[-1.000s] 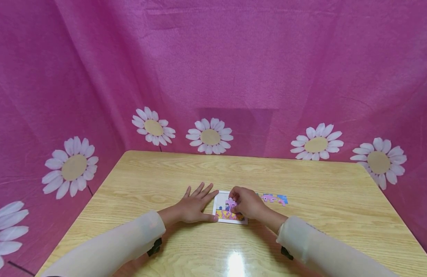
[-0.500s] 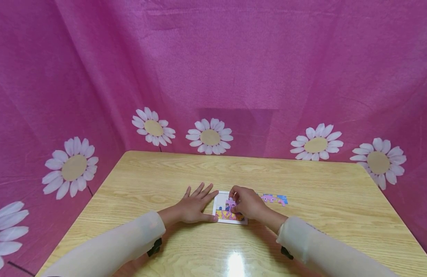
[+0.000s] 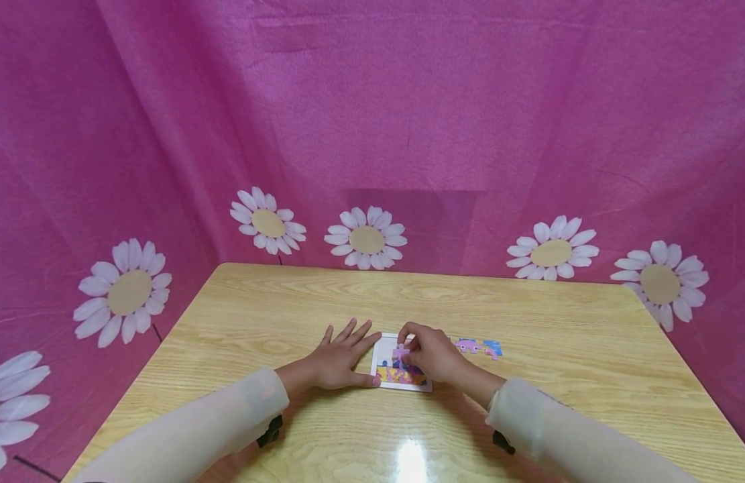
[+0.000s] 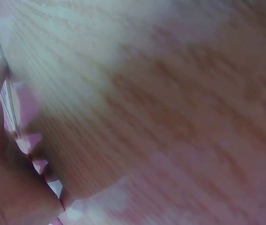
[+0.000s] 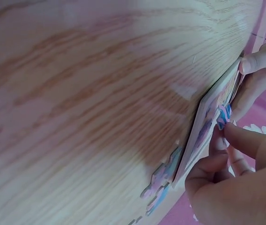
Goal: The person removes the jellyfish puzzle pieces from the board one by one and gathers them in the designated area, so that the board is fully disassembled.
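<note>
A white-framed jigsaw puzzle board (image 3: pixel 384 385) lies on the table, its near part filled with yellow and pink pieces and its far left part bare white. My left hand (image 3: pixel 334 362) rests flat with fingers spread, thumb and a fingertip touching the frame's left edge. Between thumb and fingers, my right hand (image 3: pixel 435 354) pinches a pink and blue puzzle piece (image 5: pixel 224 116) just over the board. The right side of the board is partly hidden by that hand. In the left wrist view, the left hand (image 4: pixel 2 178) lies along the frame edge.
Several loose puzzle pieces (image 3: pixel 469 345), pink and blue, lie on the wooden table (image 3: pixel 559 362) to the right of the board. A pink cloth (image 3: pixel 420 121) with white daisies hangs behind and to the left of the table.
The pinched piece has turned and shifted slightly in my right hand, and its fingers have moved a little. My left hand has stayed in place on the frame.
</note>
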{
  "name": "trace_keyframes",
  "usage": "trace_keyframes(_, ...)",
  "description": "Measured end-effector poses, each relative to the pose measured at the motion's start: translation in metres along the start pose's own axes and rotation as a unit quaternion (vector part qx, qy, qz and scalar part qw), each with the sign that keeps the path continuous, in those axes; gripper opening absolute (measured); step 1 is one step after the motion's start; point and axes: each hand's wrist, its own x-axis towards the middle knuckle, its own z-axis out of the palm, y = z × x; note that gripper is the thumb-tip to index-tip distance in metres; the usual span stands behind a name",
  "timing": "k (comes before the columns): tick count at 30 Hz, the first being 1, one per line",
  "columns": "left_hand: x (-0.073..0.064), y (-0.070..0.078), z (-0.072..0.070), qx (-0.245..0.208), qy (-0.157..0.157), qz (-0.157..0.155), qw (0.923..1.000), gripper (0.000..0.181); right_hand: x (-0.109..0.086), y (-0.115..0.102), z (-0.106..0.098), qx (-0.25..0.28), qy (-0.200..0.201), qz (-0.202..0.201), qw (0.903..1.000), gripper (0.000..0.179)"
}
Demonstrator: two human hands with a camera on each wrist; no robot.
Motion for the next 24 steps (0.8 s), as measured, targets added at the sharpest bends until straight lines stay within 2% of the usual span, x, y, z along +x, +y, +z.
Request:
trace_keyframes(8, -0.001, 0.0, 0.0, -0.008, -0.002, 0.002, 1.0, 0.092, -0.001, 0.007, -0.006, 0.037, -0.004, 0.022, 0.9991, 0.02)
trace_keyframes(16, 0.0, 0.0, -0.001, -0.012, 0.0, -0.001, 0.9999, 0.092, -0.009, 0.016, -0.018, 0.085, -0.006, 0.051, 0.9951, 0.018)
trace_keyframes(24, 0.001, -0.002, 0.001, -0.01, 0.002, 0.002, 0.9999, 0.093, -0.022, 0.033, -0.027, 0.097, -0.01, 0.044, 0.9942, 0.015)
